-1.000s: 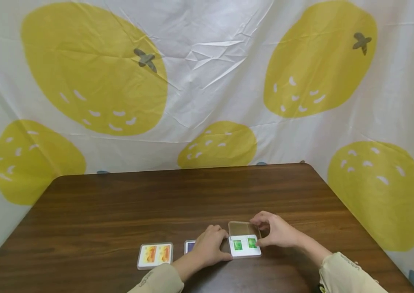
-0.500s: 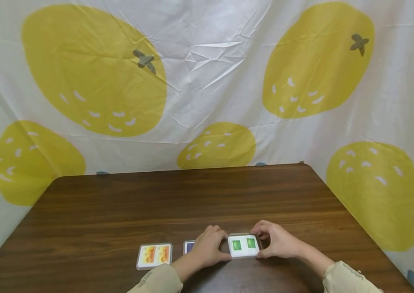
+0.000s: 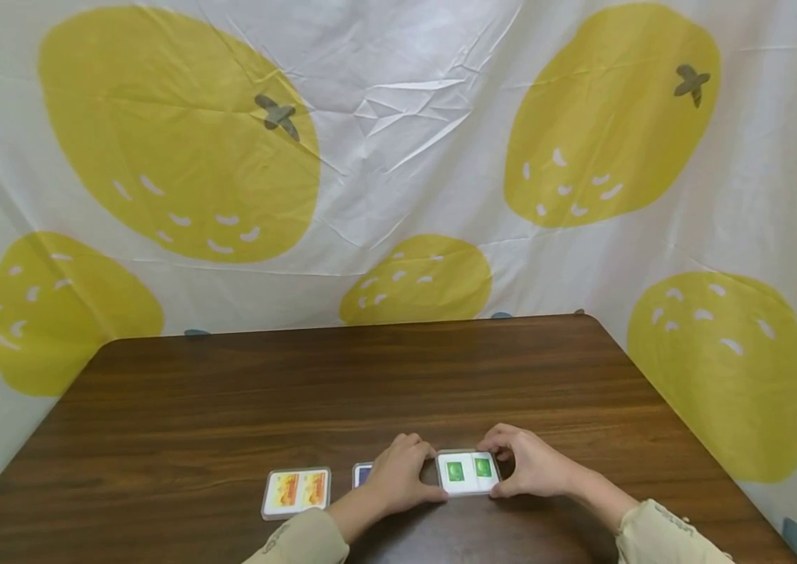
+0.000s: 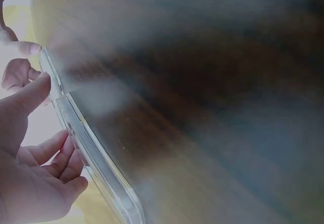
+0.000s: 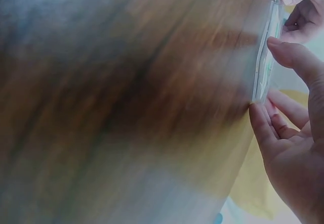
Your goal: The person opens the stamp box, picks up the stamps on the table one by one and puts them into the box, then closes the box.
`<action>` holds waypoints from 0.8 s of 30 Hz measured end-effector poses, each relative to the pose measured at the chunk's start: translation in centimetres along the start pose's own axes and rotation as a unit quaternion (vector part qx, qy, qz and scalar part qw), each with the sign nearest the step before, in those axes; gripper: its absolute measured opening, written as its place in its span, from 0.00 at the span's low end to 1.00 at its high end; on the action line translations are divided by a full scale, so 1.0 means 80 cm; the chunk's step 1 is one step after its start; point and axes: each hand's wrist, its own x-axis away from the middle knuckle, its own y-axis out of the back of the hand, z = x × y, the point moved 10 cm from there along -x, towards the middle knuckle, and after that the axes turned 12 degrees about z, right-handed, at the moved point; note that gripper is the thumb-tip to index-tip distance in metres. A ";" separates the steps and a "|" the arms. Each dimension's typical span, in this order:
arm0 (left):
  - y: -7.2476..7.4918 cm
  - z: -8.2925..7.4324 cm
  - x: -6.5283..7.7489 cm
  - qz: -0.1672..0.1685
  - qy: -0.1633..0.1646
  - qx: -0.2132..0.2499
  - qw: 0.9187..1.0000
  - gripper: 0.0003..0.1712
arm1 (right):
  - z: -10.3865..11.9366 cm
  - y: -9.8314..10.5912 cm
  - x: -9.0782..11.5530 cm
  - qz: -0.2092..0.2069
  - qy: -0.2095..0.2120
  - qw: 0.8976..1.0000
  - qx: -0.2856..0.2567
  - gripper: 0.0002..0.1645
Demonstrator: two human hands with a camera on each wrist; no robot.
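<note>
A flat clear plastic case (image 3: 470, 472) lies on the table, its white face showing two green pictures. My right hand (image 3: 538, 464) grips its right side, thumb at the near corner and fingers at the far one. At the left side, my left hand (image 3: 402, 475) holds the case likewise between thumb and fingertips. Under the left hand sits a purple-faced case (image 3: 361, 473), mostly hidden in the head view; the left wrist view shows a clear case edge (image 4: 101, 161) close by. The right wrist view has the gripped case (image 5: 264, 64) edge-on.
Left of the hands lies another clear case (image 3: 297, 493) with two orange-yellow pictures. The brown wooden table (image 3: 342, 384) stretches behind the cases. A white curtain (image 3: 412, 180) with yellow fruit shapes hangs at its far edge.
The raised transparent lid of the green-picture case has swung down onto it, moved by my right hand, which came lower with it. My left hand has stayed nearly in place.
</note>
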 end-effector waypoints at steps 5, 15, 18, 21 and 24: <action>0.001 -0.003 -0.001 -0.002 -0.002 -0.008 1.000 0.28 | 0.002 -0.001 0.000 0.003 0.002 1.000 0.015 0.28; -0.003 -0.002 -0.003 0.006 0.015 -0.017 1.000 0.29 | 0.002 -0.004 0.001 0.001 -0.007 1.000 0.019 0.30; -0.003 -0.002 -0.003 0.009 0.014 -0.015 1.000 0.29 | 0.000 -0.004 0.002 0.002 -0.008 1.000 0.009 0.32; -0.002 -0.001 -0.001 0.012 0.013 -0.008 1.000 0.30 | -0.003 -0.002 0.004 -0.001 -0.003 1.000 -0.025 0.34; 0.005 0.003 0.004 0.009 0.012 0.005 1.000 0.32 | -0.005 0.004 0.006 -0.007 0.005 0.998 -0.061 0.35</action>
